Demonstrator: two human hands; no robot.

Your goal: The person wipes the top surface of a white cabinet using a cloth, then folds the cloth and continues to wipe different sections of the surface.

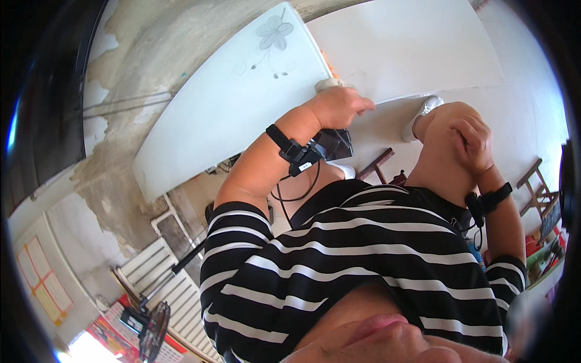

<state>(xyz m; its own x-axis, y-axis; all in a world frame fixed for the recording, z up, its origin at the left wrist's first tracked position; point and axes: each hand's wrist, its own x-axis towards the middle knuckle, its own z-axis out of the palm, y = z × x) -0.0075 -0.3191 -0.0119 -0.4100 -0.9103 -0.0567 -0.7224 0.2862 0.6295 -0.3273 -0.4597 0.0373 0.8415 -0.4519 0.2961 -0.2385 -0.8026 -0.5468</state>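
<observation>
My left hand (pixel 338 106) is at the near edge of a pale glass-like tabletop (pixel 218 100) with a grey flower pattern. It is closed over a bunched beige cloth (pixel 333 83), one finger sticking out to the right; the palm side is hidden. Beyond that edge lies a plain white panel (pixel 404 45), with a strip of orange (pixel 329 63) showing between the two. On my bare right knee (pixel 447 118) rests my right hand (pixel 472 143), fingers curled in and nothing seen in them. Both wrists wear black strapped devices with cables.
Below my left forearm is a dark boxy object (pixel 336 143). Wooden stools (pixel 538 186) stand at the right, near a cluttered shelf (pixel 544 258). A fan (pixel 154 329) and a white slatted piece of furniture (pixel 165 290) are at lower left. A large black panel (pixel 45 90) borders the peeling wall.
</observation>
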